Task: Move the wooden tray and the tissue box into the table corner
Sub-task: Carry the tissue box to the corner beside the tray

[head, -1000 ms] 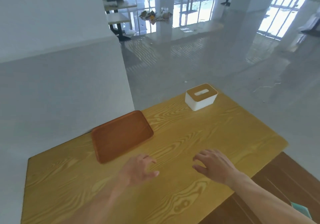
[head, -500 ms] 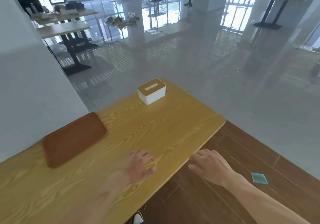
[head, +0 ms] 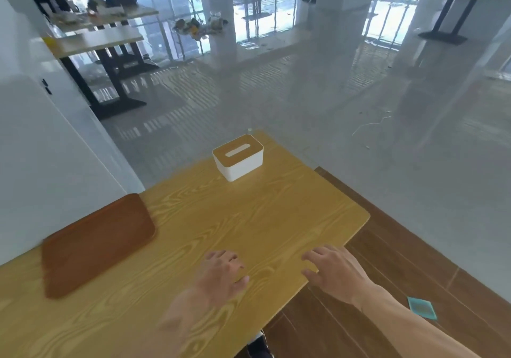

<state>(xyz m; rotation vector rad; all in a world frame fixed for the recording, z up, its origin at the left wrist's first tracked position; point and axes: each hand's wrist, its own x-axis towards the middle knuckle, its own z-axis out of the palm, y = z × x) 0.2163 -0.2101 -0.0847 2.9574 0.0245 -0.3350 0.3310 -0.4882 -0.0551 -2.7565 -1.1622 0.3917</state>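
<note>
A dark brown wooden tray [head: 96, 244] lies flat on the yellow wooden table [head: 221, 219], at its left side against the white wall. A white tissue box [head: 238, 157] with a wooden lid and a slot stands near the table's far corner. My left hand [head: 221, 272] hovers over the table's near middle, fingers loosely apart, holding nothing. My right hand [head: 330, 270] hangs over the table's right edge, fingers spread, also holding nothing. Both hands are well apart from the tray and the box.
A white wall [head: 41, 150] borders the table's left side. Brown floorboards [head: 387, 274] lie to the right, with a small teal card [head: 421, 308] on them. Beyond is a glossy grey floor with other tables [head: 96, 42] and pillars.
The view has swung to the right, so the tray and box sit further left in frame than a second ago. Both hands stay low, open and held in much the same pose.
</note>
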